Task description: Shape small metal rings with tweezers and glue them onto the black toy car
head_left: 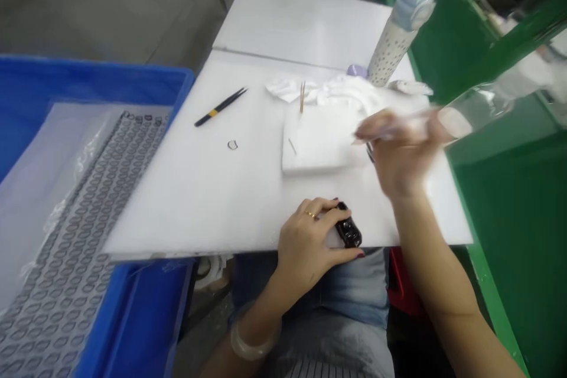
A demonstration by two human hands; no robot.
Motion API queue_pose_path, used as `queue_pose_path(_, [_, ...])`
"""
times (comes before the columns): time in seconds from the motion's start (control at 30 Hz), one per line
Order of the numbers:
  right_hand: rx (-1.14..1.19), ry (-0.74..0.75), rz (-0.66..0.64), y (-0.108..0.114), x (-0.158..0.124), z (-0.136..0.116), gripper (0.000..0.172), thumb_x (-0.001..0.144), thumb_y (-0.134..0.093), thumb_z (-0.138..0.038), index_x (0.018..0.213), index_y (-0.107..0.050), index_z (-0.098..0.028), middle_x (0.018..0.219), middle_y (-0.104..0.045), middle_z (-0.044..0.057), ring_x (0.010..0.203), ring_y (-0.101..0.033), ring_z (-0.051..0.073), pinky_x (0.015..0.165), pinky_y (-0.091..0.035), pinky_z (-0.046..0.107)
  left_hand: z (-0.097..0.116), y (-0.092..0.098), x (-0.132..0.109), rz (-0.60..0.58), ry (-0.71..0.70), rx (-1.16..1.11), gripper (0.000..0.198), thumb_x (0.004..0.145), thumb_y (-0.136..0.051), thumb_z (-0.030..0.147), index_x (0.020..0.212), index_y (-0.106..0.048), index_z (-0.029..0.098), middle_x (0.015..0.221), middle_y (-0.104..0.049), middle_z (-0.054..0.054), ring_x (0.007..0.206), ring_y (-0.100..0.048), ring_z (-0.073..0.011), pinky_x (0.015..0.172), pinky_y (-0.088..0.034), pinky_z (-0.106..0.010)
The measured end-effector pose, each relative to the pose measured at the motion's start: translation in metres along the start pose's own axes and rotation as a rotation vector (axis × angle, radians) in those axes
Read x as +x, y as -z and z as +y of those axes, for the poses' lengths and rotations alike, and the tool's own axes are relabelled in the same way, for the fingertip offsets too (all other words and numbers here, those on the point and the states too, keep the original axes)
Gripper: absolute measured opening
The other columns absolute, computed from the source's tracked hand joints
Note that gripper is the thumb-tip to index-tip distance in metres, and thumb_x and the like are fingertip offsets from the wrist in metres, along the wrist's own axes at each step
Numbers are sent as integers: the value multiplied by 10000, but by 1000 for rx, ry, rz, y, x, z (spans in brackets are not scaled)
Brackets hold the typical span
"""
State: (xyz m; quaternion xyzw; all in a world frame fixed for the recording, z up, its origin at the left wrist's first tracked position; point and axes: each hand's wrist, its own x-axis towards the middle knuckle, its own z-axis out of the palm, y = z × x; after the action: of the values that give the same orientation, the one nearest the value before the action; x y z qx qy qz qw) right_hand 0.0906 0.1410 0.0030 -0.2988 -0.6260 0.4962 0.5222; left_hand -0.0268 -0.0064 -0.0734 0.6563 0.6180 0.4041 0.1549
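Left hand point(305, 245) grips a black casing point(348, 227), long axis pointing away and leftward; right hand point(398, 150) blurred, grip unclear.

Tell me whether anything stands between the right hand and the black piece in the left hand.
Nothing visible does. The right hand hovers above the white board, up and to the right of the black piece held in the left hand. The white block lies beside that line, not across it.

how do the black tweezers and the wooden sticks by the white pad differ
The black tweezers lie flat on the white board, while the wooden sticks stand upright at the back edge of the white pad. The tweezers are dark with a yellow band; the sticks are pale tan. The tweezers lie apart from the pad. Both are long and slim.
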Motion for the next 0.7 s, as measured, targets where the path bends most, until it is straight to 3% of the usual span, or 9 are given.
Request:
queue_pose_path(0.07, [-120, -112, -90, 0, 2, 8, 592, 841, -427, -804, 710, -597, -252, 913, -719, 68, 999, -704, 265, 910, -563, 462, -2, 2, -1, -9, -18, 16, 571, 559, -1012, 377, 1057, -765, 246, 1118, -779, -65, 984, -748, -306, 757, -662, -439])
queue_pose_path(0.13, [-234, -57, 19, 16, -11, 9, 588, 862, -415, -782, 940, -665, -255, 1159, -727, 89, 1193, -666, 291, 1010, -532, 489, -3, 3, -3, -28, -26, 9, 556, 567, -1006, 321, 1062, -762, 245, 1162, -777, -66, 985, -750, -309, 757, -672, -451])
queue_pose_path(0.2, [-400, 18, 241, 44, -31, 4, 592, 916, -320, -733, 1034, -657, -261, 1089, -732, 82, 1094, -704, 280, 942, -557, 473, -3, 2, -4, -32, -33, -8, 562, 579, -992, 290, 1087, -758, 244, 1202, -774, -69, 1021, -749, -318, 790, -679, -464])
queue_pose_path(0.23, [-456, 38, 277, 60, -39, 1, 510, 932, -373, -673, 1015, -654, -256, 1011, -727, 69, 1006, -711, 268, 905, -555, 454, -2, 1, -4, -27, -35, -13, 577, 591, -982, 285, 1118, -751, 246, 1216, -772, -73, 1042, -747, -322, 814, -680, -472])
queue_pose_path(0.33, [-619, 8, 233, 96, -55, 1, 290, 905, -632, -492, 851, -706, -216, 831, -722, 51, 828, -677, 248, 785, -497, 378, -1, -3, -4, -3, -21, 7, 626, 655, -923, 239, 1240, -703, 255, 1268, -759, -86, 1121, -734, -325, 886, -672, -475])
queue_pose_path(0.43, [-804, -27, 157, 101, -62, 13, 281, 821, -743, -472, 723, -726, -209, 701, -699, 40, 690, -610, 226, 699, -404, 351, -1, -7, -4, 39, -9, 61, 622, 699, -840, 144, 1289, -668, 242, 1318, -737, -103, 1182, -717, -323, 927, -664, -464])
queue_pose_path(0.57, [-944, -68, 104, 92, -70, 29, 320, 731, -788, -534, 678, -729, -224, 653, -672, 33, 668, -563, 222, 725, -385, 367, -3, -8, -4, 82, -13, 100, 573, 756, -756, 115, 1302, -653, 257, 1319, -734, -92, 1181, -720, -314, 919, -669, -454])
queue_pose_path(0.7, [-923, -134, 236, 114, -75, 27, 347, 829, -639, -542, 757, -710, -210, 728, -687, 46, 695, -603, 232, 653, -453, 351, -4, -6, -6, 97, -14, 48, 541, 791, -744, 139, 1314, -651, 243, 1319, -727, -101, 1186, -713, -310, 922, -665, -450])
